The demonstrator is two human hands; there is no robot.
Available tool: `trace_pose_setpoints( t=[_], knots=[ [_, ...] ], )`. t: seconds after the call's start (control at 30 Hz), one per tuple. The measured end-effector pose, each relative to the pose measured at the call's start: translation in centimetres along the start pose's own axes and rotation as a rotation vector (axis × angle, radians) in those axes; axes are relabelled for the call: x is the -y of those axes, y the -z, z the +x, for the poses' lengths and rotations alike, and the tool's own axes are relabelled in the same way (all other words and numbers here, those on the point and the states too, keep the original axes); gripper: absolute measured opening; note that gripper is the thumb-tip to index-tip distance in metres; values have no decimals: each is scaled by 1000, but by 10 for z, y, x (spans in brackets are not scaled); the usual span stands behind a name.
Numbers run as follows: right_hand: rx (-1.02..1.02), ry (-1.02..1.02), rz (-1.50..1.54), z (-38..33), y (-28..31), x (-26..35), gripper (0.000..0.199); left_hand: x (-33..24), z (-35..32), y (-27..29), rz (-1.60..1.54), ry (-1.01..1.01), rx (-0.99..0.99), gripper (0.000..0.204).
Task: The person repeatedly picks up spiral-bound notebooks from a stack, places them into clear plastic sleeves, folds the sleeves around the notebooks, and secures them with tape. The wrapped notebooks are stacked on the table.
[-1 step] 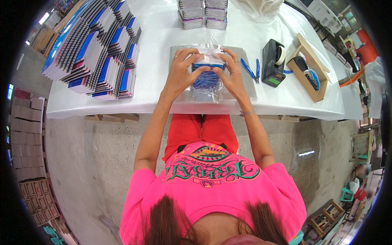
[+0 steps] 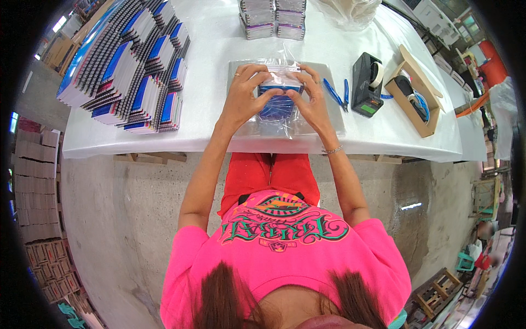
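- Bundle (image 2: pixel 276 111): slick clear film over blocky stack, blue face toward wearer, white layered edges at far end; film runs lengthwise away from wearer, stack's long axis unclear.
- Left hand (image 2: pixel 247 88), right hand (image 2: pixel 311 97): hands half-curled, gripping bundle's sides, thumbs nearly meeting.
- Flat grey board (image 2: pixel 335 125) beneath, on white surface (image 2: pixel 208 60).
- Blue-handled pliers (image 2: pixel 333 93), right.
- Film-wrapped blocks (image 2: pixel 273 24), far side.

Ornate green lettering (image 2: pixel 285 228) across pink T-shirt (image 2: pixel 298 267); green label (image 2: pixel 369 107) on black tape dispenser (image 2: pixel 360 82), seemingly illegible.
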State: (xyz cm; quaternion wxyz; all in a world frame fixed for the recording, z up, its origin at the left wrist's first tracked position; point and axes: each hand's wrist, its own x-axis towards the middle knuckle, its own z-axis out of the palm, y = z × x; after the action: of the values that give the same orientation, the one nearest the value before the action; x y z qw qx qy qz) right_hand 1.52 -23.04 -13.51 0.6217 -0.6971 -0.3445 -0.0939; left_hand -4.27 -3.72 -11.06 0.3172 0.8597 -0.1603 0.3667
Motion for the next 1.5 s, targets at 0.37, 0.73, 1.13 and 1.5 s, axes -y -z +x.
trace_pose_setpoints(
  t=[0.37,0.73,1.13,1.5],
  knots=[
    [-27,-10,68,8,-1,3,23,-4,21,21,-49,37,211,23],
    [74,-160,150,31,12,3,26,-9,58,32,-23,51,472,16],
    [281,-367,249,50,21,12,45,-20,60,26,93,218,448,19],
    [230,-371,296,45,19,2,33,-18,47,19,-102,209,269,19]
  ],
)
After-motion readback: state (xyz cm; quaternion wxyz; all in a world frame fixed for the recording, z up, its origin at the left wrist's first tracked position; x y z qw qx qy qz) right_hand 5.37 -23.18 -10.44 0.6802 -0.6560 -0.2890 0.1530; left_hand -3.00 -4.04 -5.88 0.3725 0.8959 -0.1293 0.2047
